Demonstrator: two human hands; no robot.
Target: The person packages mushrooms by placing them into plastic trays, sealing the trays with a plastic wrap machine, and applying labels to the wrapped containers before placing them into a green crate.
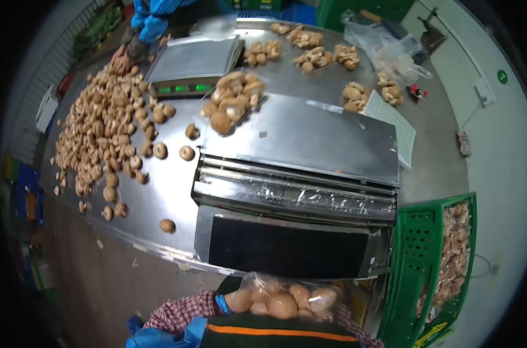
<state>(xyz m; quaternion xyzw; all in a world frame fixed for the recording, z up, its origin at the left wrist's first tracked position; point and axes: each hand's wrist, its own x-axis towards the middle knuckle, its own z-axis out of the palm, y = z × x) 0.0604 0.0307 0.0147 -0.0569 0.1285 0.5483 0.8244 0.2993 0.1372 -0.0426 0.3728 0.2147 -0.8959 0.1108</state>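
Observation:
A film-wrapped pack of brown mushrooms (289,301) is held close to my apron at the bottom of the view. My left hand (235,301) grips its left end, below a plaid sleeve with a blue band at the wrist. At the other end, my right hand (337,310) is on the pack, mostly hidden by it and the shiny film. Just beyond the pack stands a steel wrapping machine (298,197) with a black plate (286,246) at its near side.
Loose mushrooms (104,124) cover the table's left side, where a co-worker's hand (121,62) reaches in. Behind the machine are a scale (194,58), a mushroom pack (233,101) and several mushroom piles (313,58). A green crate (417,249) with wrapped packs stands at right.

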